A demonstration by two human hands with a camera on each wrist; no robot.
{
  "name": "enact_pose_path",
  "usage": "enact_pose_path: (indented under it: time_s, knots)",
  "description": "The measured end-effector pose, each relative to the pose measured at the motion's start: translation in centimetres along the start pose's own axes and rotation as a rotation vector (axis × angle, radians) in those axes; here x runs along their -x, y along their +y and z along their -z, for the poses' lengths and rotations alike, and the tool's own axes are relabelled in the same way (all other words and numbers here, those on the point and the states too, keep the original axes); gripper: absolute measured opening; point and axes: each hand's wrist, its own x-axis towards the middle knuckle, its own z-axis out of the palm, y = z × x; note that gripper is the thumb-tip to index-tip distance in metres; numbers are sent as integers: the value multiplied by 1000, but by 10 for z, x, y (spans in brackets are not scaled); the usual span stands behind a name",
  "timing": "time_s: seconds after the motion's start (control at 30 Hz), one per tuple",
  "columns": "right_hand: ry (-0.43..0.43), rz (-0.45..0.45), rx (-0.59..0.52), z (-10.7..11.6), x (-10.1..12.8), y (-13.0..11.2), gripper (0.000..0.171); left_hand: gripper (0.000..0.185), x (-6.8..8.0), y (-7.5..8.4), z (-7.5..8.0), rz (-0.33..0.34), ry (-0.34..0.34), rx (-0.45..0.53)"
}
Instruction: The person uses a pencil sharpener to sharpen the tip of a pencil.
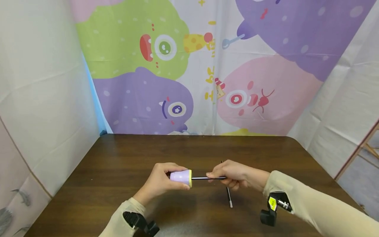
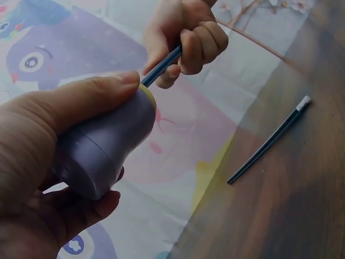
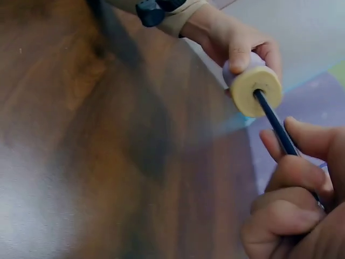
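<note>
My left hand (image 1: 158, 181) grips a purple pencil sharpener (image 1: 179, 177) above the table, its yellow end (image 3: 247, 96) facing right. A dark pencil (image 1: 202, 178) runs level into the hole in that yellow end. Its tip is hidden inside. The fingers of my right hand (image 1: 235, 172) are curled round the pencil's other part, a short way from the sharpener, as the right wrist view shows. A second dark pencil (image 2: 268, 141) with a white end lies on the table, partly behind my right hand in the head view.
The brown wooden table (image 1: 118, 154) reaches back to a curtain (image 1: 201, 108) printed with cartoon monsters. White fabric walls (image 1: 44, 65) stand on the left and right sides. A black wrist camera (image 1: 269, 210) sits on the right sleeve.
</note>
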Motion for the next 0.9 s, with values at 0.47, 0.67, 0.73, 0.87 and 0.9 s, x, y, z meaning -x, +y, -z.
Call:
enact_pose_path:
  time_s: [0.47,0.67,0.73,0.87,0.9]
  knots:
    - [423,1349,1056,1,9,9,20,45,-1,12,13,188,32,105]
    - [706,1798,1279,0,-5,11,19,42,0,13,10,144,34,112]
    - [740,1890,1324,1,-7,10,17,42,0,13,8,135,35,114]
    - [747,1991,1377,2,-6,7,17,41,0,14,6,112,37,137]
    - [752,2003,1384,2,-5,6,17,41,0,14,5,110,35,142]
